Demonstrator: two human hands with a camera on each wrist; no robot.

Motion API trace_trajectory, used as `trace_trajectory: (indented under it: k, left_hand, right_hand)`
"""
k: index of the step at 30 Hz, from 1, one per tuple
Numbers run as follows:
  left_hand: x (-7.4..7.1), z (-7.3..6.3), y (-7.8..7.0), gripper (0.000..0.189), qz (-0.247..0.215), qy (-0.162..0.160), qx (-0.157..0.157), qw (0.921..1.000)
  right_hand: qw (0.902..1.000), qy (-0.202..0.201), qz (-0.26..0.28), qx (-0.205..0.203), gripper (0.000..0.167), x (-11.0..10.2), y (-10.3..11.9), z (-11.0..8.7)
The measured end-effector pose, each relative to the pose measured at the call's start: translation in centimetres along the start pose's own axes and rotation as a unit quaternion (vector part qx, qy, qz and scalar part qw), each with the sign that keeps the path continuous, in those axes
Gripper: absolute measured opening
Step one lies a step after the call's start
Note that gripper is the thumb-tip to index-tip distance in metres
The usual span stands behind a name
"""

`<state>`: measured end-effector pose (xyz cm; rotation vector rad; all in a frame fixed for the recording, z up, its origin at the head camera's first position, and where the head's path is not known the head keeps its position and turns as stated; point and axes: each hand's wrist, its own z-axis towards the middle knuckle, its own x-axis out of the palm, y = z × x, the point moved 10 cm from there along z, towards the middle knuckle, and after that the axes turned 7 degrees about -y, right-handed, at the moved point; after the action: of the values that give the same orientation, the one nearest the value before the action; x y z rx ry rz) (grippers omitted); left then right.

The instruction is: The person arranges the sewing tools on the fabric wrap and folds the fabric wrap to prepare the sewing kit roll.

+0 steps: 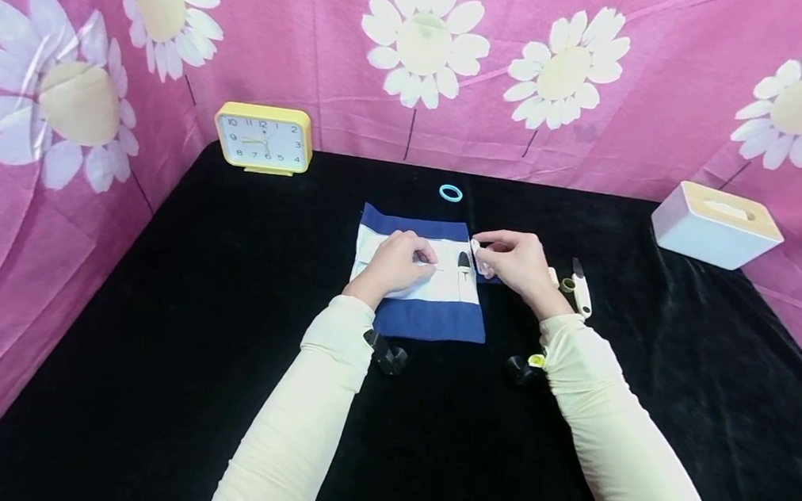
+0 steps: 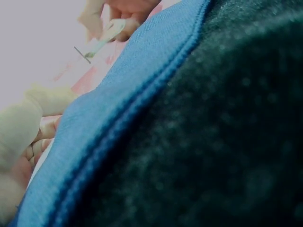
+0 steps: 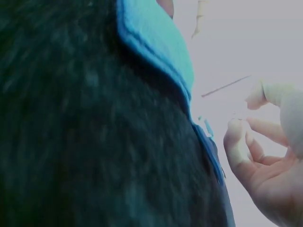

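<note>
A blue-and-white fabric pouch (image 1: 431,317) lies spread out flat, with stitched pockets across its white middle. One pocket holds a small dark-tipped tool (image 1: 464,261). My left hand (image 1: 394,262) rests on the pouch's white part, its thumb and forefinger slightly apart. At the pouch's right edge, my right hand (image 1: 514,262) pinches a small white item (image 1: 475,246) between thumb and forefinger. The left wrist view shows a pale, slim handle (image 2: 110,32) at the right hand's fingers. Glare washes out the right wrist view, where the right hand's fingers (image 3: 234,135) are bent.
Right of the right hand lie a white-handled tool with a dark blade (image 1: 581,290) and an olive ring-shaped piece (image 1: 567,285). A teal ring (image 1: 450,193) lies behind the pouch. A yellow clock (image 1: 263,139) stands back left, a tissue box (image 1: 714,226) back right. Black cloth (image 1: 172,326) covers the table.
</note>
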<state>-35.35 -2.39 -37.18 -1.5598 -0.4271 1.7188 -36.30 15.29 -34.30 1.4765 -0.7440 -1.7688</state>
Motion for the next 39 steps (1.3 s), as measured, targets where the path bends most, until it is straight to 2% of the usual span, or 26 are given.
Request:
trace_trajectory:
  k: [9,18,25,32,39]
  left_hand:
    - [0.0,0.0,0.1,0.014,0.005,-0.004,0.001,1.0]
    - [0.1,0.1,0.0,0.013,0.008,-0.006,0.01,0.9999]
    - [0.0,0.2,0.0,0.015,0.001,-0.006,0.013,0.9999]
    - [-0.1,0.1,-0.1,0.016,-0.005,-0.003,0.011,0.9999]
    - [-0.2,0.1,-0.3,0.018,0.006,-0.004,0.025,0.9997]
  right_hand:
    - [0.9985,-0.025,0.049,0.008,0.026,2.1,0.4,0.9]
    - [0.9971,-0.063,0.034,0.024,0.023,2.6,0.0,1.3]
    - [0.9974,-0.05,0.049,0.019,0.026,3.2,0.1,1.3]
    - [0.9982,-0.052,0.012,-0.026,0.025,3.2,0.8,1.2]
    - [0.994,-0.068,-0.03,-0.08,0.026,3.4,1.7,1.2]
